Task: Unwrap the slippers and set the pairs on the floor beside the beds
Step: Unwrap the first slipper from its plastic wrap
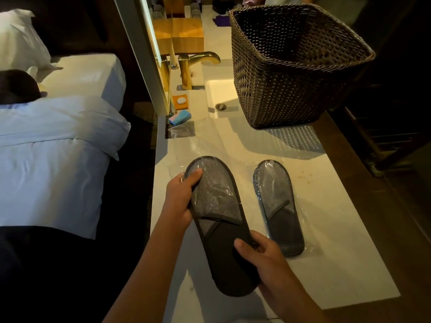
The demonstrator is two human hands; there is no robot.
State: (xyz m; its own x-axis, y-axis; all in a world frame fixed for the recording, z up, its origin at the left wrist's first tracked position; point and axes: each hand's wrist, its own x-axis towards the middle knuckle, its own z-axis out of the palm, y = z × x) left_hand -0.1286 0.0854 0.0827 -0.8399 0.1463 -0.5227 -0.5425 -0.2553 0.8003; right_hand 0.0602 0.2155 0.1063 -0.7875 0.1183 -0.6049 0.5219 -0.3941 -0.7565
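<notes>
I hold a dark grey slipper pack (pixel 219 220) in clear plastic just above the white counter (pixel 331 229). My left hand (pixel 182 197) grips its far heel end, thumb on top of the wrap. My right hand (pixel 263 257) clasps the near toe end from the right side. A second wrapped slipper pack (pixel 277 206) lies flat on the counter to the right, untouched. A bed (pixel 46 171) with white linen stands to the left, across a dark gap of floor.
A large dark wicker basket (pixel 291 66) sits over the sink (pixel 219 94) at the back of the counter. A gold faucet (pixel 198 64), a soap dish (pixel 180 101) and a small blue and pink packet (pixel 179 117) line the mirror side. Dark wood borders the counter's right.
</notes>
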